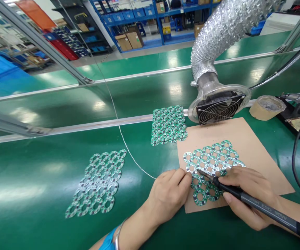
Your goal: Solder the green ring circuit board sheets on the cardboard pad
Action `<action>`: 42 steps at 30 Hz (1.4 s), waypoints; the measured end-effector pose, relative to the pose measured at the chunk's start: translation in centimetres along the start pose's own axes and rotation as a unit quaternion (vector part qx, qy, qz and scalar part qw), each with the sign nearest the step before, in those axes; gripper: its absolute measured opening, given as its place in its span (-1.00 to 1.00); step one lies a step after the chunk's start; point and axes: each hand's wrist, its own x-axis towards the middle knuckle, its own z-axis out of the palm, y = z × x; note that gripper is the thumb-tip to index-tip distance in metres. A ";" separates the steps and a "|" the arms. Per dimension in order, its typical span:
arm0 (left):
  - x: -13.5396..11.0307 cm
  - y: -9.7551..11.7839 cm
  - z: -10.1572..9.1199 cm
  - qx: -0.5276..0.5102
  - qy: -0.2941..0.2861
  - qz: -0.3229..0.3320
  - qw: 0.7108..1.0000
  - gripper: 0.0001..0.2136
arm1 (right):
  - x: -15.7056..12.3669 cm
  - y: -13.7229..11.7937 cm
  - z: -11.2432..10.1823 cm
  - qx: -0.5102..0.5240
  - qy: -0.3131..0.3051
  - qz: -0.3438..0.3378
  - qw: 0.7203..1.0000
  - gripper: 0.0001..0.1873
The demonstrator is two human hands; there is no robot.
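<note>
A panel of green ring-shaped circuit boards (212,163) lies on a brown cardboard sheet (256,152). My right hand (246,194) is closed around a black soldering iron (259,205), its tip resting on the panel's left side. My left hand (169,194) is pinched shut at the panel's left edge, holding a thin solder wire (129,152) that runs up and away across the table.
Two more panels lie on the green table: one at the left (97,182), one behind the cardboard (168,124). A fume extractor fan (219,107) on a silver hose faces the work. A tape roll (266,107) and iron stand (299,113) sit at the right.
</note>
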 end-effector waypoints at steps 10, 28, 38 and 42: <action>-0.5 0.2 -0.7 -0.001 -0.003 0.018 1.000 -0.88 | -0.3 0.0 0.1 0.034 0.004 0.008 0.999 -0.66; 0.0 1.0 -1.1 0.020 -0.017 0.041 0.999 -0.88 | -0.6 0.1 0.1 0.030 0.000 0.000 1.000 -0.68; 0.2 1.1 -0.9 0.034 -0.014 0.038 0.999 -0.85 | -0.6 0.3 0.3 0.033 0.000 -0.006 0.999 -0.68; 0.0 1.1 -0.9 0.018 -0.011 0.035 0.999 -0.86 | -0.4 0.2 0.2 0.032 0.000 -0.003 0.999 -0.68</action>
